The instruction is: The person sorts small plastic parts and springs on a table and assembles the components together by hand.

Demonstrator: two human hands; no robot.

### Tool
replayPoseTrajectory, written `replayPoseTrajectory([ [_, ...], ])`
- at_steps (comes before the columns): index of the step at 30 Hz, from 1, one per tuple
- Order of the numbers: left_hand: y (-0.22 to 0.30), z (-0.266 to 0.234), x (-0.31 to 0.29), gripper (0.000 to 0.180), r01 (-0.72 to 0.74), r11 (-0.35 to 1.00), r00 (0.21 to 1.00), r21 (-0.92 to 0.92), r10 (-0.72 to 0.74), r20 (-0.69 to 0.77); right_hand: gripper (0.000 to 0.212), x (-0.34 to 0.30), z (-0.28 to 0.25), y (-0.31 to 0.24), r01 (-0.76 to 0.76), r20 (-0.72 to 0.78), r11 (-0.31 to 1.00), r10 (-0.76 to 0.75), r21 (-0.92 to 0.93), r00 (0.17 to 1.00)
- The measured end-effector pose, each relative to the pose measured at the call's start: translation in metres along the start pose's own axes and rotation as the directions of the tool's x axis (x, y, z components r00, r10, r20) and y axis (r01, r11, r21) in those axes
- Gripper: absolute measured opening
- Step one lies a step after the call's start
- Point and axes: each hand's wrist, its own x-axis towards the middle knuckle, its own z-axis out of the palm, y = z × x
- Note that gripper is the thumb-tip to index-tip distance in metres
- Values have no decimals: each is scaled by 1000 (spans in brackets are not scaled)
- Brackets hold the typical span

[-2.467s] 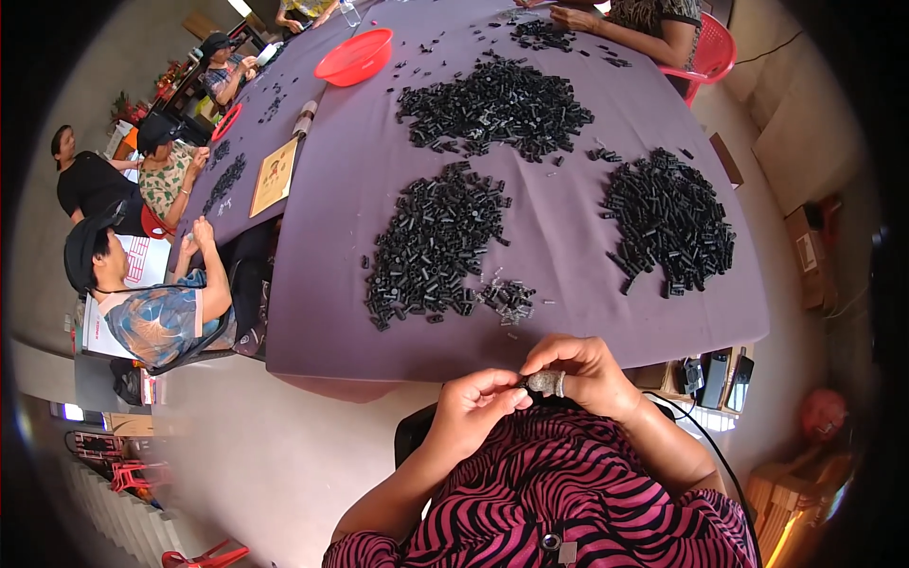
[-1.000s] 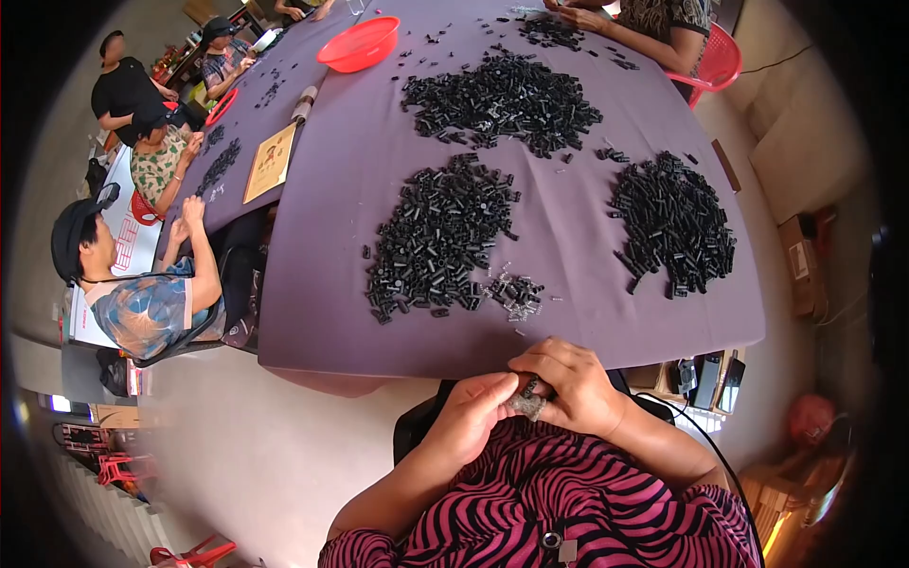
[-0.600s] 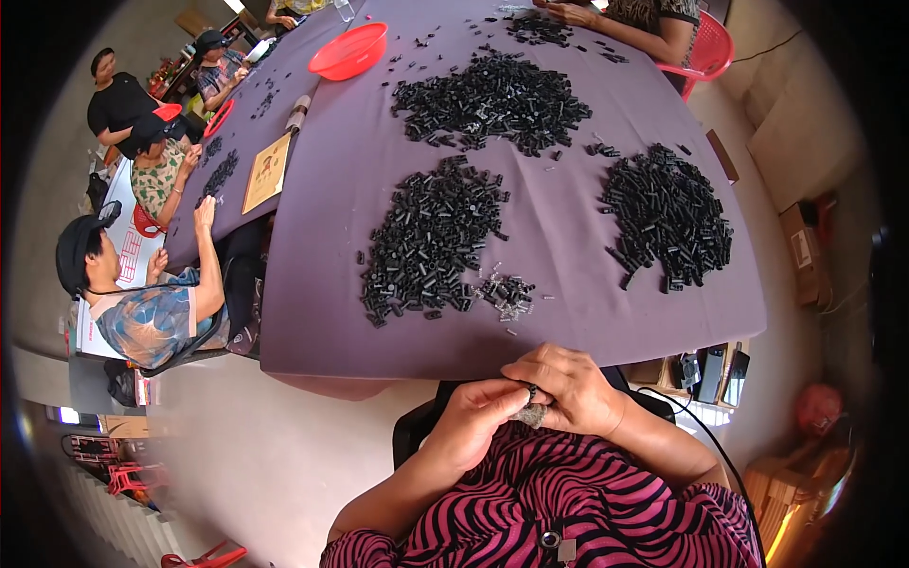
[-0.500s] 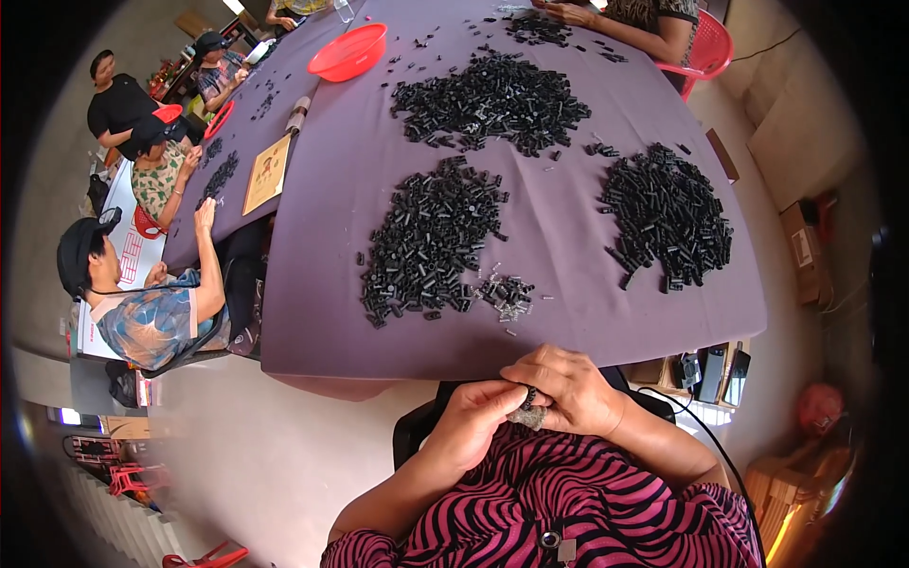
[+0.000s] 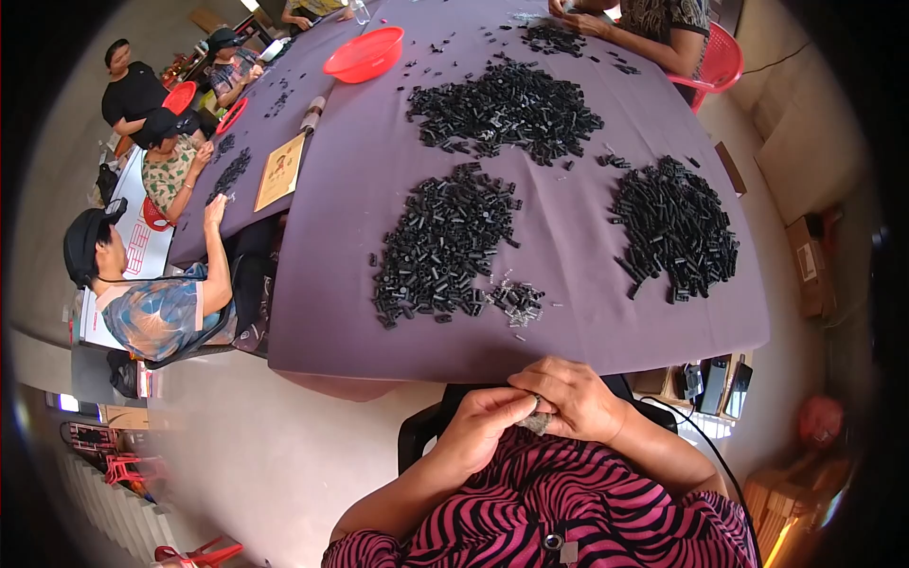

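Observation:
My left hand and my right hand meet just in front of the table's near edge, above my lap. Both are closed, fingertips pressed together. Between them pokes out a small grey-brown scrap, rough like cloth, beside the right thumb. Whatever else the fingers pinch is hidden beneath the right hand. Nearest on the tabletop lies a small cluster of clear and black pieces. It touches a heap of short black tubular parts. Another heap of longer black parts lies to the right.
A purple cloth covers the table. Farther back are a large black heap, a red basin and a booklet. People sit along the left side; another person works at the far right by a red chair. Boxes stand below the right edge.
The view has shifted slightly, so the table sits a little lower and further right. A black part showing between my fingertips before is now covered by my right hand.

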Motion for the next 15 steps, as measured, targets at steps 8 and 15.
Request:
replayPoseTrajectory([
  [8,-10,-5,-2,25,38,987,999,-154,-34,32,53,3,-2,-8,12,21,999,-11,-51,1000],
  [15,-20,-1,-2,26,18,959,999,-282,-26,-26,52,0,-1,-6,18,100,989,-3,-145,995],
])
